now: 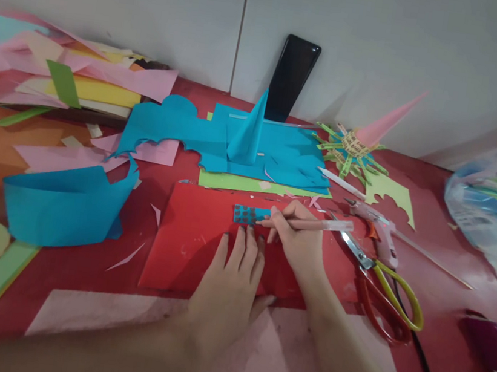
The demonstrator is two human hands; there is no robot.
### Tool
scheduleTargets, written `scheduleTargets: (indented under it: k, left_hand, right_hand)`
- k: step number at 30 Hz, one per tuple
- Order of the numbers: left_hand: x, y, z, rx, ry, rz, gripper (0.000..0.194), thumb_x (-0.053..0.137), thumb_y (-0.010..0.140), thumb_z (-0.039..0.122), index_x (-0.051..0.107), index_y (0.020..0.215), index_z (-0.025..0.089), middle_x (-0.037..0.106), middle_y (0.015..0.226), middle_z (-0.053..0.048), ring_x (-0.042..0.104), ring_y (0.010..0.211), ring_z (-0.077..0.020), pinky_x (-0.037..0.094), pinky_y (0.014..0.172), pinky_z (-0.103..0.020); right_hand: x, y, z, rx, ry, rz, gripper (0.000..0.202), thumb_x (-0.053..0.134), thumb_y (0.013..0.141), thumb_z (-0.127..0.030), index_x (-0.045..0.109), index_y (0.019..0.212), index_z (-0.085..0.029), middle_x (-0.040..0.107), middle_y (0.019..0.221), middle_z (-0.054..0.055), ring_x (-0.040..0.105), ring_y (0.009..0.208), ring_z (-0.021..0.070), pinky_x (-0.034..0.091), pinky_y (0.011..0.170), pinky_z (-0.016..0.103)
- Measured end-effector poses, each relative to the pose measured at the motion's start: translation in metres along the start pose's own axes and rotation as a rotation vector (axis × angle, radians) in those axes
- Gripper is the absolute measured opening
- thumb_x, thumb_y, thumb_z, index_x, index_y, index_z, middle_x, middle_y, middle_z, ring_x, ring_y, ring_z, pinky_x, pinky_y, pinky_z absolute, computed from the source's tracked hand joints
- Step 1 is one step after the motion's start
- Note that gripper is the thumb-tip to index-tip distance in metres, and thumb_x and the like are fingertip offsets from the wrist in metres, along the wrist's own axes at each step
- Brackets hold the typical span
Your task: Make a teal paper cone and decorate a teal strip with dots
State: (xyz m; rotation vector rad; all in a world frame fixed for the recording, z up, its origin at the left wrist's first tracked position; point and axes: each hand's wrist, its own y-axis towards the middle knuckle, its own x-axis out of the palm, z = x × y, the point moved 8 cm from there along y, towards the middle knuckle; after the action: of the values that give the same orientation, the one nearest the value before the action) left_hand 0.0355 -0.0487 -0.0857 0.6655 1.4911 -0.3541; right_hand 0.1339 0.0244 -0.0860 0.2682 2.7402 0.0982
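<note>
A small blue strip (pixel 245 214) with rows of dark marks lies on a bright red sheet (pixel 177 244). My right hand (pixel 299 238) is closed on a slim pen (pixel 312 224), whose tip points left at the strip's lower edge. Just below the strip, my left hand (pixel 236 276) lies flat on the red sheet, fingers spread and fingertips at or near the strip's lower edge. A blue paper cone (pixel 248 137) stands on blue sheets (pixel 294 149) behind the red one. To the left is a folded blue paper shape (pixel 63 204).
Scissors (pixel 369 263) and a pink glue gun (pixel 378 224) lie to the right. A phone (pixel 293 76) leans on the wall. Coloured paper scraps (pixel 107 76) pile up at the back left. A pink cone (pixel 389 122) and a plastic bag (pixel 492 212) are at the right.
</note>
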Motion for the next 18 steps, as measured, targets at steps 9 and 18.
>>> scheduleTargets:
  k: [9, 18]
  left_hand:
    - [0.0023, -0.0004, -0.0008, -0.004, -0.010, -0.018, 0.058, 0.029, 0.086, 0.049, 0.051, 0.120, 0.007, 0.050, 0.127, -0.017, 0.042, 0.118, -0.0313, 0.035, 0.094, -0.045]
    - [0.0041, -0.0018, -0.0007, 0.004, -0.087, -0.005, 0.058, 0.021, 0.089, 0.044, 0.036, 0.132, 0.009, 0.040, 0.136, -0.015, 0.039, 0.119, -0.0284, 0.032, 0.095, -0.044]
  right_hand:
    - [-0.0023, 0.0008, -0.0011, -0.012, 0.033, 0.024, 0.029, 0.054, 0.080, -0.030, 0.040, 0.056, -0.022, 0.052, 0.038, -0.006, 0.067, 0.061, 0.0190, 0.048, 0.057, 0.026]
    - [-0.0089, -0.0013, -0.0060, -0.029, 0.060, 0.110, 0.027, 0.053, 0.081, -0.031, 0.042, 0.058, -0.022, 0.049, 0.037, -0.007, 0.065, 0.057, 0.0161, 0.047, 0.063, 0.027]
